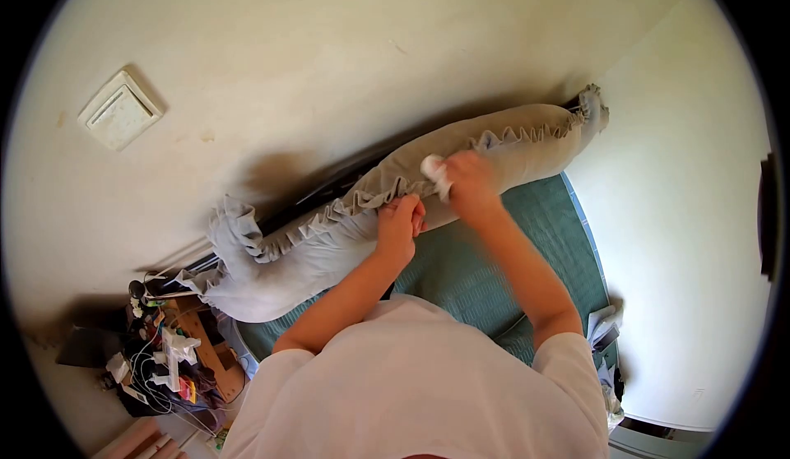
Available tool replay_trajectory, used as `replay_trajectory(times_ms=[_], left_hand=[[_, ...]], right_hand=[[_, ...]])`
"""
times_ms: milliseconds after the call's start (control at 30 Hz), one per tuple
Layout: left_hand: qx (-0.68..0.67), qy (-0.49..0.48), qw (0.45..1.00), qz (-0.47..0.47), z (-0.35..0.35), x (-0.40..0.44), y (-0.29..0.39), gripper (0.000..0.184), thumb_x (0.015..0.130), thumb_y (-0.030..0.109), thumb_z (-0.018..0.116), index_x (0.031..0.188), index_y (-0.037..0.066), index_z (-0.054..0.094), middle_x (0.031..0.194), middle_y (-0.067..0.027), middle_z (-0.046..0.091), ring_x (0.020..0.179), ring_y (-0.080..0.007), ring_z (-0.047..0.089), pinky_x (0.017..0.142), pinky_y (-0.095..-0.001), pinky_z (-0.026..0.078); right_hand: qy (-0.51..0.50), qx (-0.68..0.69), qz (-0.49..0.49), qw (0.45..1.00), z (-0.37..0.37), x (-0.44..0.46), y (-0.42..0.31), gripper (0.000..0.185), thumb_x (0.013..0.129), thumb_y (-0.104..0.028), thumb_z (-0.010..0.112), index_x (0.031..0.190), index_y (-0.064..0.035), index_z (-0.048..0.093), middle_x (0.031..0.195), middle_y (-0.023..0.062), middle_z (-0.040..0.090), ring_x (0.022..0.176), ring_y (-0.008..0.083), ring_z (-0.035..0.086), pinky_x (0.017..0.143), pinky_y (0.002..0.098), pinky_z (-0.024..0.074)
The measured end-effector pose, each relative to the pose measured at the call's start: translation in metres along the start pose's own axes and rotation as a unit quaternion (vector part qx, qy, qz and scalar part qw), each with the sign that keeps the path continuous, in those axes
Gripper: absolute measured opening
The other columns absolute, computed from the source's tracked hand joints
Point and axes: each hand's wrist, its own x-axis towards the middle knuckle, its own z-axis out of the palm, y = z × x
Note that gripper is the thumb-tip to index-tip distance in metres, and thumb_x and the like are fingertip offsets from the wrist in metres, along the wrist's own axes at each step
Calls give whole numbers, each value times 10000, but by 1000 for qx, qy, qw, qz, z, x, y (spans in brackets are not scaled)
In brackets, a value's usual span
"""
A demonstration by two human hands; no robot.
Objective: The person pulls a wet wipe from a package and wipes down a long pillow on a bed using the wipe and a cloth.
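Observation:
A long padded headboard cover in grey-beige fabric, with a ruffled trim along its middle, stretches diagonally against the wall. My left hand is closed at the trim near the middle of the cover, fingers curled and apparently pinching the ruffle. Just right of it, my right hand is closed around a crumpled white cloth, held against or just over the cover's surface. Motion blurs this hand slightly. At the lower left end, the fabric bunches into loose folds.
Below the cover lies a bed with a green quilted spread. A cluttered bedside table with cables and a white power strip stands at lower left. A light switch is on the wall. Folded fabric sits by the bed's right edge.

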Motion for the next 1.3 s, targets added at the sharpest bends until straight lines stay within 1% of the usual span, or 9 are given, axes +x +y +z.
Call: replay_trajectory(times_ms=[267, 467, 600, 833, 900, 1067, 1133, 1233, 1300], left_hand=[[-46, -18, 998, 44, -1, -2, -2, 296, 849, 182, 547, 574, 79, 509, 440, 10, 400, 384, -97, 343, 486, -280, 393], [-61, -46, 997, 18, -3, -9, 9, 278, 849, 199, 518, 595, 97, 473, 476, 5, 368, 454, -114, 342, 548, -317, 391], [-92, -51, 994, 19, -3, -7, 7, 293, 866, 165, 513, 586, 80, 500, 460, 9, 393, 424, -92, 359, 516, -283, 398], [-3, -143, 990, 12, -5, -21, 24, 220, 899, 179, 523, 723, 51, 554, 574, -12, 493, 521, -103, 457, 578, -274, 415], [221, -68, 922, 309, 13, -26, 35, 156, 868, 116, 560, 973, 12, 609, 829, -69, 600, 722, -177, 566, 703, -295, 461], [387, -147, 789, 455, 39, -18, 54, 426, 762, 9, 574, 1188, 19, 577, 1008, -159, 607, 973, -349, 569, 873, -372, 448], [462, -105, 725, 500, 20, 4, 74, 463, 747, -24, 560, 1209, -4, 538, 1038, -170, 615, 1022, -324, 569, 918, -368, 423], [369, -33, 806, 462, 37, 29, 101, 422, 693, -77, 490, 1080, 18, 632, 980, -170, 635, 1018, -340, 553, 870, -387, 445], [540, -25, 663, 517, 52, 52, 108, 404, 691, -75, 490, 1053, 26, 636, 968, -150, 637, 933, -343, 570, 826, -384, 459]], right_hand=[[39, -20, -32, 999, -23, 12, -32, 388, 608, -61, 680, 992, -95, 634, 847, 82, 546, 766, 299, 536, 673, 392, 470], [44, -126, 108, 985, -37, 7, 1, 367, 587, -46, 690, 947, -95, 643, 804, 73, 522, 738, 278, 518, 635, 383, 457], [27, 26, -40, 998, -19, 9, -49, 350, 601, -46, 689, 946, -88, 648, 802, 72, 537, 734, 274, 537, 620, 360, 463], [152, -35, 220, 963, -53, 1, -6, 205, 725, 2, 646, 917, -69, 649, 811, 88, 593, 649, 240, 587, 575, 303, 486], [165, 24, 238, 957, -50, -1, -26, 183, 751, 9, 633, 918, -65, 643, 815, 91, 605, 640, 208, 596, 570, 287, 487], [216, 207, 267, 916, -24, -9, -64, 84, 868, -71, 580, 936, -48, 623, 797, 74, 629, 640, 154, 620, 612, 258, 491], [259, 425, 481, 721, -32, -12, -55, 166, 916, -171, 527, 952, -38, 620, 777, 91, 635, 636, 166, 623, 593, 261, 473], [151, 253, 507, 810, -33, -2, -29, 239, 935, -245, 499, 918, -41, 623, 767, 76, 654, 644, 143, 615, 543, 262, 434], [71, 131, 498, 854, -30, 1, -20, 230, 931, -244, 508, 893, -47, 621, 744, 55, 649, 632, 127, 604, 529, 262, 425]])
